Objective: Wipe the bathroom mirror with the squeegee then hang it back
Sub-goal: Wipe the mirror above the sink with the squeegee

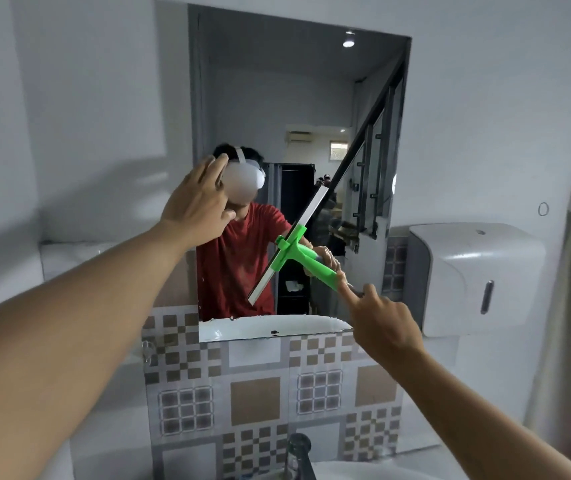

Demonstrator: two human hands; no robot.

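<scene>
The bathroom mirror (277, 98) hangs on the white wall ahead. A green-handled squeegee (298, 252) with a long metal blade lies tilted against the lower middle of the glass, blade running from lower left to upper right. My right hand (381, 320) grips the end of its green handle. My left hand (197, 202) is spread flat with fingers apart at the mirror's left edge, holding nothing. The mirror reflects a person in a red shirt wearing a white headset.
A white paper dispenser (474, 275) is mounted on the wall to the right of the mirror. Patterned brown and grey tiles (256, 396) cover the wall below. A metal tap (299, 452) and the sink rim (363, 471) sit at the bottom.
</scene>
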